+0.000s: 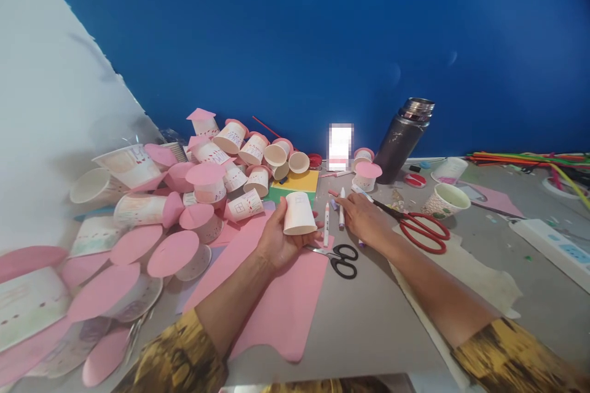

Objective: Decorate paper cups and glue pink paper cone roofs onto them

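Note:
My left hand (281, 239) is closed round an upside-down white paper cup (299, 214) with faint purple drawing near its top. Beneath it lies a large sheet of pink paper (286, 295). My right hand (364, 218) reaches over the table with fingers stretched towards the markers, its fingertips at a white marker (342, 212). Another white marker (327, 224) lies just left of that one. Small pink and purple pieces sit by the fingertips. Black-handled scissors (345, 261) rest between my hands, their blades partly on the pink sheet. Whatever is under my right palm is hidden.
Many decorated paper cups with pink paper tops (173, 253) crowd the left side. On the right are red-handled scissors (426, 233), a dark open flask (403, 141), a patterned cup (446, 201) and a white power strip (560, 249). A blue wall (295, 43) stands behind.

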Demonstrator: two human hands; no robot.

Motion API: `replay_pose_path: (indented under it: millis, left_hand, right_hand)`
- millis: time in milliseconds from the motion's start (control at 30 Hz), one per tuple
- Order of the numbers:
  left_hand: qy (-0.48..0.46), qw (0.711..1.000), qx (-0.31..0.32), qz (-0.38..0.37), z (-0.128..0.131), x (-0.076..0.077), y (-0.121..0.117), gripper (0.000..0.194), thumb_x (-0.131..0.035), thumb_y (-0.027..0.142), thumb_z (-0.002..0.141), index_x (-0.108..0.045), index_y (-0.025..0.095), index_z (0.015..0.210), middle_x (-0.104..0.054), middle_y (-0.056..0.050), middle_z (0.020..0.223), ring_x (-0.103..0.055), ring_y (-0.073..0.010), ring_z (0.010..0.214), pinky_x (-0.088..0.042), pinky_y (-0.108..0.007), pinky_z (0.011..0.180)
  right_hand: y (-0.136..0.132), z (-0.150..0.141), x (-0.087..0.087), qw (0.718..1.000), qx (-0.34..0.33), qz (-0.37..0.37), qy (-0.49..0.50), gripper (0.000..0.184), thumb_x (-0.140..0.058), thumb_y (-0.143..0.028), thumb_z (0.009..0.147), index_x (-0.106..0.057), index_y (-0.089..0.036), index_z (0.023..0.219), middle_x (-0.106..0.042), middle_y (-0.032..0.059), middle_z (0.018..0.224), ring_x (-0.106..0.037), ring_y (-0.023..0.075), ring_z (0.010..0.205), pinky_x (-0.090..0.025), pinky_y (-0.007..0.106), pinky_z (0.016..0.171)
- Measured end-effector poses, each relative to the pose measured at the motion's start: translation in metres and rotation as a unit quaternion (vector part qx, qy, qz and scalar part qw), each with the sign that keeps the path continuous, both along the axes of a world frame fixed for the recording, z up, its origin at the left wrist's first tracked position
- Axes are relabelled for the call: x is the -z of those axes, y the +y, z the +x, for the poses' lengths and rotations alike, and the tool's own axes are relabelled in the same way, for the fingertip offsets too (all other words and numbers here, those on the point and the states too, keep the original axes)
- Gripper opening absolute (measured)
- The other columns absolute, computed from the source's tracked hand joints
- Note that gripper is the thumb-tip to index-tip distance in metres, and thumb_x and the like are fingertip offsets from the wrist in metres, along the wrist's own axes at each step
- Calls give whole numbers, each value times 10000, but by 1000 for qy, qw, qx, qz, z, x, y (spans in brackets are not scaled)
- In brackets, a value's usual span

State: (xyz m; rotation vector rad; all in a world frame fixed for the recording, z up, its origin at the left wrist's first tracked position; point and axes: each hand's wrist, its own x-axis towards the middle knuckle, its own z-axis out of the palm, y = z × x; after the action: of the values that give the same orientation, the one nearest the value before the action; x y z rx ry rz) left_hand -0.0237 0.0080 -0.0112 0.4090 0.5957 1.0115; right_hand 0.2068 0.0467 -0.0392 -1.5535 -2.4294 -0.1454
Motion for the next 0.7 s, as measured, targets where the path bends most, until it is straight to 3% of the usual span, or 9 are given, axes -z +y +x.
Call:
replay_pose_path:
  millis: [200, 367, 467, 567, 700]
  left_hand:
    - [63, 997, -41, -4, 1, -6, -3, 388, -534, 456, 955, -557, 128, 1160, -736, -141, 825, -735, -307, 667, -606, -481, 687]
    - [79, 993, -84, -29, 3, -10, -2, 366, -567, 342, 925, -530, 116, 1210, -725, -118, 839, -750, -318, 779, -623, -494, 723]
    - [85, 992, -84, -29, 3, -10, 0, 368, -563, 303, 910, -542, 101, 1216, -731, -137, 895, -747, -317, 813, -628, -504, 741]
    - [88, 992, -86, -28, 2, -9, 0, 368, -560, 281, 893, -549, 102, 1215, -729, -129, 882, -743, -305, 797, -629, -491, 735]
    - [105, 993, -51, -28, 2, -7, -1, 387, -564, 338, 890, -565, 107, 1200, -724, -134, 869, -729, -306, 713, -623, -513, 674]
  right_hand:
    - [1, 3, -3, 998, 22, 45, 49, 414, -539, -62, 876, -693, -198, 1235, -689, 116, 942, -612, 265, 893, -458, 336, 760]
    - [13, 27, -29, 975, 100, 132, 148, 298, -489, -203, 958, -700, -182, 1167, -738, 123, 1029, -655, 278, 959, -499, 372, 814]
    - [14, 47, -44, 970, 120, 136, 162, 260, -476, -253, 970, -713, -183, 1050, -757, 88, 962, -677, 236, 827, -501, 340, 732]
    - [1, 57, -48, 991, 69, 67, 92, 206, -528, -262, 963, -725, -212, 931, -745, 32, 814, -653, 194, 689, -438, 291, 615]
    - [-26, 53, -34, 999, -32, 8, 8, 181, -594, -131, 915, -750, -223, 905, -744, 47, 920, -669, 207, 854, -418, 281, 628]
